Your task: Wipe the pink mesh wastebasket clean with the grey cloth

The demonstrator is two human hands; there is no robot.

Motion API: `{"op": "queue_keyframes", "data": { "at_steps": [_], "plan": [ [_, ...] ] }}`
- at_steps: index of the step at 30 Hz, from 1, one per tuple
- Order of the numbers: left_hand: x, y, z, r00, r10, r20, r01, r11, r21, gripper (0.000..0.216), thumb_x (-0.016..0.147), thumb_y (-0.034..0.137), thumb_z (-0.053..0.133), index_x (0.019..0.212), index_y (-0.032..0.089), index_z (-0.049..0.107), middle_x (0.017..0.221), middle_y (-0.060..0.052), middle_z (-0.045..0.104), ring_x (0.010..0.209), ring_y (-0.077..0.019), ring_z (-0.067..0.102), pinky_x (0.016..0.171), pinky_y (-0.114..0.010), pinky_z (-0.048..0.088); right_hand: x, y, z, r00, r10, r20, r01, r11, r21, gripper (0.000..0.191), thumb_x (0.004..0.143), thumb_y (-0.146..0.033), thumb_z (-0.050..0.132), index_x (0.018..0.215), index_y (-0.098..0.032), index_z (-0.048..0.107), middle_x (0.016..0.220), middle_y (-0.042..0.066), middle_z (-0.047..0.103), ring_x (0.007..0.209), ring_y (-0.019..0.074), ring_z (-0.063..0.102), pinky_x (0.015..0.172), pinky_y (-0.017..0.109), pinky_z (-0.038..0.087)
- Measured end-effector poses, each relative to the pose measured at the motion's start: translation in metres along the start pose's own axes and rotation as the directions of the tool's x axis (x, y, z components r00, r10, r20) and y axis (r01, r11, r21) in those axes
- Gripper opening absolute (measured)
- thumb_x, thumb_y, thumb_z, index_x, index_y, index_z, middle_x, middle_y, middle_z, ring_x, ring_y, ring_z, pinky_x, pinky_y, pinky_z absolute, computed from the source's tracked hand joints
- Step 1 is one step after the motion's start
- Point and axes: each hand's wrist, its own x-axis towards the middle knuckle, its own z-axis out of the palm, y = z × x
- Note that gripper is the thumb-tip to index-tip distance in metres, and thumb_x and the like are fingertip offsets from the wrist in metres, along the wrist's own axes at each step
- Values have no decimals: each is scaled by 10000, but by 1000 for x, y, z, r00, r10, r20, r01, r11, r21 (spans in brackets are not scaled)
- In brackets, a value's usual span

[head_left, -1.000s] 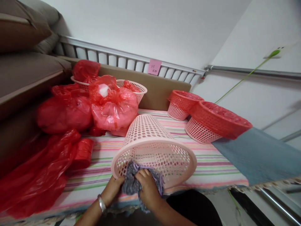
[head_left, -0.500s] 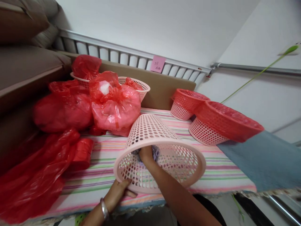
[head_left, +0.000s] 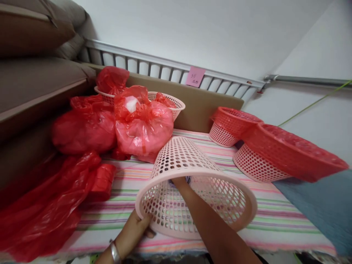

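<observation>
A pale pink perforated basket (head_left: 181,157) lies on its side on the striped cloth (head_left: 126,176), its mouth toward me. My left hand (head_left: 136,231) grips the lower left of its rim. My right hand (head_left: 180,182) reaches deep inside the basket with my forearm through the mouth. It is closed on a grey-purple rag, of which only a small bit (head_left: 188,179) shows beside the fingers, pressed against the inner wall.
Tied red plastic bags (head_left: 143,126) and loose red plastic (head_left: 41,209) crowd the left. A pink basket (head_left: 170,104) holds more bags behind. Two red-rimmed baskets (head_left: 233,124) (head_left: 277,157) stand at the right. A blue cloth (head_left: 321,205) lies at the right edge, a railing behind.
My right hand carried the rag from the basket's rim to deep inside it. My left hand shifted to hold the lower rim. The view drifted left.
</observation>
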Motion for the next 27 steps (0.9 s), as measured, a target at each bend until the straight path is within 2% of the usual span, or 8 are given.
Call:
{"op": "queue_keyframes", "data": {
  "at_steps": [5, 11, 13, 16, 19, 21, 25, 27],
  "plan": [
    [2, -6, 13, 1000, -9, 12, 10, 993, -119, 484, 765, 419, 602, 1142, 124, 529, 873, -91, 733, 549, -186, 681, 545, -304, 555, -29, -18, -13, 998, -17, 67, 24, 994, -109, 372, 723, -135, 470, 1051, -199, 633, 1123, 91, 646, 1113, 269, 529, 1015, 462, 350],
    [4, -13, 24, 998, 56, 14, -54, 990, -133, 572, 749, 472, 593, 1211, 141, 535, 807, -87, 740, 572, -247, 686, 557, -373, 552, -126, -54, -54, 946, -57, 319, 149, 951, -271, 522, 484, 9, 400, 900, -194, 639, 955, 72, 644, 974, 231, 543, 857, 323, 406],
    [4, -12, 26, 985, 171, 10, -168, 978, -124, 522, 763, 431, 583, 1205, 154, 573, 920, -101, 746, 780, -283, 703, 759, -426, 552, -153, -63, -68, 914, -50, 403, 170, 948, -268, 524, 451, 0, 382, 866, -208, 625, 925, 54, 626, 947, 219, 527, 818, 300, 392],
    [6, -11, 30, 949, 315, -10, -313, 938, -148, 385, 767, 335, 592, 1098, 151, 662, 1115, -102, 714, 1110, -283, 604, 1056, -388, 377, -177, -71, -85, 876, -55, 480, 188, 954, -233, 541, 431, -13, 373, 858, -234, 620, 907, 26, 614, 936, 211, 510, 807, 290, 372],
    [8, -15, 33, 949, 316, -2, -311, 932, -184, 360, 778, 322, 586, 1084, 150, 664, 1211, -102, 673, 1167, -278, 572, 1083, -378, 347, -178, -68, -89, 880, -43, 474, 185, 949, -256, 546, 442, 0, 364, 861, -231, 626, 904, 28, 615, 940, 209, 505, 819, 289, 365],
    [9, -19, 34, 969, 244, 22, -236, 952, -193, 401, 788, 340, 573, 1135, 144, 617, 1184, -118, 682, 1074, -284, 635, 1036, -417, 408, -166, -62, -82, 911, -25, 412, 164, 938, -306, 535, 464, 17, 360, 863, -216, 629, 916, 43, 619, 945, 213, 507, 829, 294, 369],
    [10, -27, 35, 994, -25, 105, 45, 979, -197, 508, 819, 366, 525, 1240, 95, 438, 902, -135, 748, 616, -263, 715, 678, -455, 580, -121, -45, -58, 973, -9, 229, 99, 918, -385, 480, 551, 30, 378, 895, -175, 643, 944, 96, 631, 959, 243, 521, 879, 343, 381],
    [10, -28, 35, 995, -49, 92, 66, 977, -201, 503, 819, 363, 530, 1220, 83, 414, 846, -126, 746, 545, -237, 699, 608, -411, 584, -92, -35, -46, 988, -13, 154, 65, 937, -342, 480, 593, 20, 402, 958, -171, 648, 988, 110, 638, 1011, 262, 525, 928, 380, 372]
  ]
}}
